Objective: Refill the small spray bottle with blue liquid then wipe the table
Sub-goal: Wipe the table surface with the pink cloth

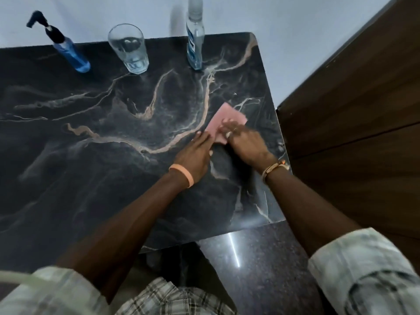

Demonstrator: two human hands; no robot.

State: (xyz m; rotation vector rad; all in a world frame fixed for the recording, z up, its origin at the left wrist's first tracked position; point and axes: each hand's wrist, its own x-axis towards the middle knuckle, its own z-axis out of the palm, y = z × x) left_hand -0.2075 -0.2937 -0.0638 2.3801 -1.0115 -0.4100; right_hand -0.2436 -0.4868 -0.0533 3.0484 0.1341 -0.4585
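Near the right edge of the table (91,137), both hands meet on a pink cloth (229,117) lying flat on the dark veined top. The left hand (195,153) has its fingers straight and together, with the tips pressing the cloth's near-left edge; it grips nothing. The right hand (246,144) is smeared by blur — its fingers look spread and flat on the cloth's near corner, pressing down rather than curling round it, with rings on two of them. Only the part of the cloth past the fingertips shows; the rest is hidden under the right fingers. Well beyond the fingers, along the far edge, three things stand apart from one another. Far to the left is the spray bottle (72,55), blue liquid in its body, its black head soft and hard to read. Next comes a glass (129,51). Straight beyond the left fingertips is a tall clear bottle (195,42) — its top is cut by the frame, its label is blurred, and a little blue shows at its base.
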